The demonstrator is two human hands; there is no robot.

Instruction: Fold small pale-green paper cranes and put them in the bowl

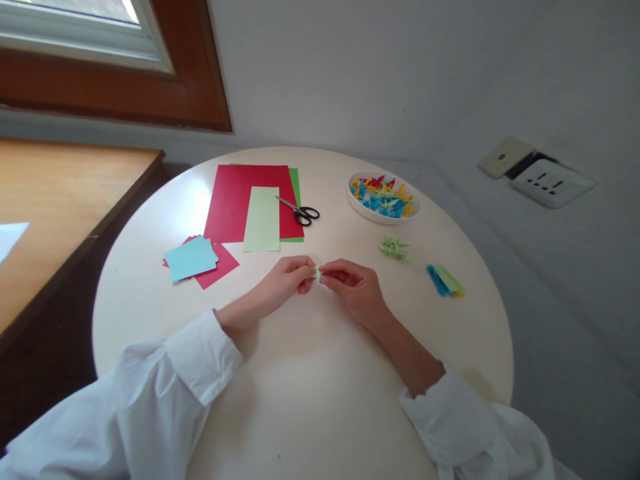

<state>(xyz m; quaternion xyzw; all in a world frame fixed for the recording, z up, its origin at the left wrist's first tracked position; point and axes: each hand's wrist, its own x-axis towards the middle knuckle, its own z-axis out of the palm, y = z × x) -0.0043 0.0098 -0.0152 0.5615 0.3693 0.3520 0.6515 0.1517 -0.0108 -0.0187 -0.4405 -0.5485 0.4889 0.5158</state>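
My round white desk [300, 393] fills most of the view. At its far left stands a light-brown wooden desk [65, 180]. On the round desk, far and left of centre, lies a large red rectangular paper sheet [235, 193], with a bright green paper sheet [295, 187] showing from under its right and near edges. On top of the red sheet, and past its near edge, lies a pale green rectangular paper strip [262, 220].

My left hand [293, 275] and right hand [356, 288] meet near the middle, in front of these sheets. To the far right stands a shallow white round dish [380, 218], filled with pointed folded paper pieces [384, 200] in blue, yellow, red and light green. Left of my hands is a stack of square papers [193, 257], light blue above red. Black-handled scissors [303, 215] lie across the sheets' right edge, their handles reaching onto the desk.

Between the dish and my right hand sits a small cluster of pale green folded paper [394, 247]; further right is a bundle of blue, green and yellow paper [444, 281].

Smallest is the light green folded paper piece [317, 271], where both my hands' grips are clamped, thumbs against fingers, one from each side.
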